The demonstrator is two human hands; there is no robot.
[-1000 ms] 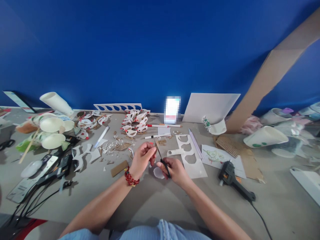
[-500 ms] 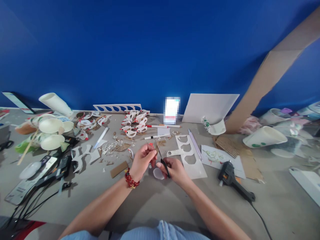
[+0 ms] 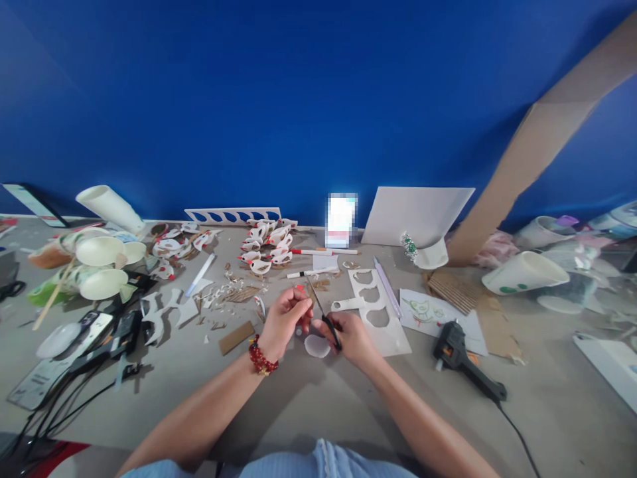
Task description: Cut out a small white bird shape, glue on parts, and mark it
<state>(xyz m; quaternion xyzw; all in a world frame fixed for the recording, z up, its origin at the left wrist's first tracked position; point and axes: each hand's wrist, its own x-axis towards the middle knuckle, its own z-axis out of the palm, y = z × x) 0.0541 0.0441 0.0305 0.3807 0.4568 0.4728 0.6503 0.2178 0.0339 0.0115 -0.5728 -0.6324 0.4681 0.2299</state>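
My right hand [image 3: 348, 337] is closed on black-handled scissors [image 3: 329, 323], whose blades point up and to the left. Just left of them, my left hand [image 3: 287, 318] has its fingers pinched together on something too small to make out; a bracelet of red beads circles the wrist. A translucent white round piece [image 3: 317, 346] lies on the table below the hands. Beyond them is a cluster of white birds with red beaks [image 3: 269, 245]. A white sheet with bird-shaped cutouts [image 3: 385, 335] lies right of my right hand.
A black glue gun [image 3: 462, 358] with its cord lies at the right, by a drawing [image 3: 423, 309]. Paper cups [image 3: 102, 251], cables and a power strip [image 3: 60, 362] fill the left. Pens [image 3: 313, 272], cardboard scraps and a lit, blurred screen [image 3: 341, 219] stand beyond my hands.
My right hand and the scissors have shifted slightly right, a little away from my left hand. My left hand has barely moved.
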